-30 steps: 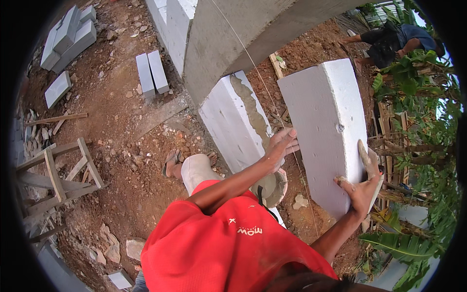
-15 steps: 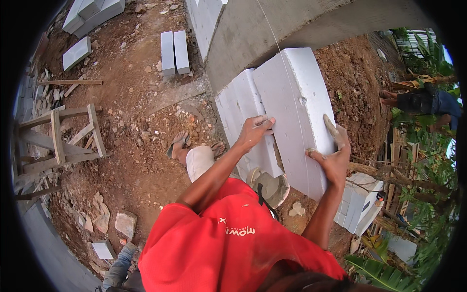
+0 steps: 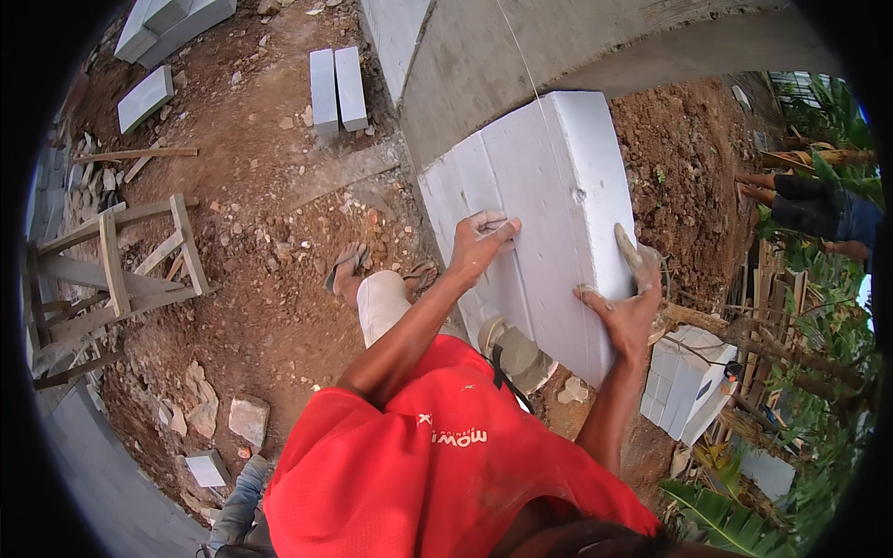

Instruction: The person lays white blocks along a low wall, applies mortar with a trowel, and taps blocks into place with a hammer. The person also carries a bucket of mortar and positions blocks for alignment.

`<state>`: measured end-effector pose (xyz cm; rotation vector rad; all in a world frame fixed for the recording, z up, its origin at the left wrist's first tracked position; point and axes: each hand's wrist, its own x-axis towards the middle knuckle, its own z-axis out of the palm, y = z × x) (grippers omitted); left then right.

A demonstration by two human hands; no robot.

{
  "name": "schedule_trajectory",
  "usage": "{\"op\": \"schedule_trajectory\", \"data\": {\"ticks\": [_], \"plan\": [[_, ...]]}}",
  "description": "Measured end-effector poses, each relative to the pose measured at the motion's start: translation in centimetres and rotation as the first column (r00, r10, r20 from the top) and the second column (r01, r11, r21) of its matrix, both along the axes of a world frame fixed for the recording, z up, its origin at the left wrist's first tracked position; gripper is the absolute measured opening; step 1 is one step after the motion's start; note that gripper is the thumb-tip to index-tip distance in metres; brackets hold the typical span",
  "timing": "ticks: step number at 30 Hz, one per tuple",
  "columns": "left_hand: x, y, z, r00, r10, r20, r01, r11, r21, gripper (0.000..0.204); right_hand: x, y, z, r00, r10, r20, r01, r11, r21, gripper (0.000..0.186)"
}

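Red dirt all round, and the block's now snug against the lower block, gap gone so it looks seated, right hand gripping its end, left hand curled nearby, can't tell if gripping.

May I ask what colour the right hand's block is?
The block is whitish; see head view.

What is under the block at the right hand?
A lower white block; its side face shows. The upper block covers its top, so anything between them cannot be seen.
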<state>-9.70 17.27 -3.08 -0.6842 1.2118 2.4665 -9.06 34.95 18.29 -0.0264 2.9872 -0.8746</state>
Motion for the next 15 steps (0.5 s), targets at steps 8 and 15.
{"op": "schedule_trajectory", "data": {"ticks": [8, 15], "plan": [[-0.7, -1.3, -0.4, 0.985, -0.082, -0.154, -0.009, 0.858, -0.514, 0.067, 0.1, 0.1, -0.7, 0.999, -0.029, -0.019, 0.030, 0.999, 0.020, 0.097], [-1.0, 0.0, 0.3, 0.956, -0.049, -0.288, -0.071, 0.918, -0.391, 0.082, -0.2, 0.4, -0.7, 0.999, 0.029, -0.044, -0.026, 0.998, 0.057, 0.098]]}}
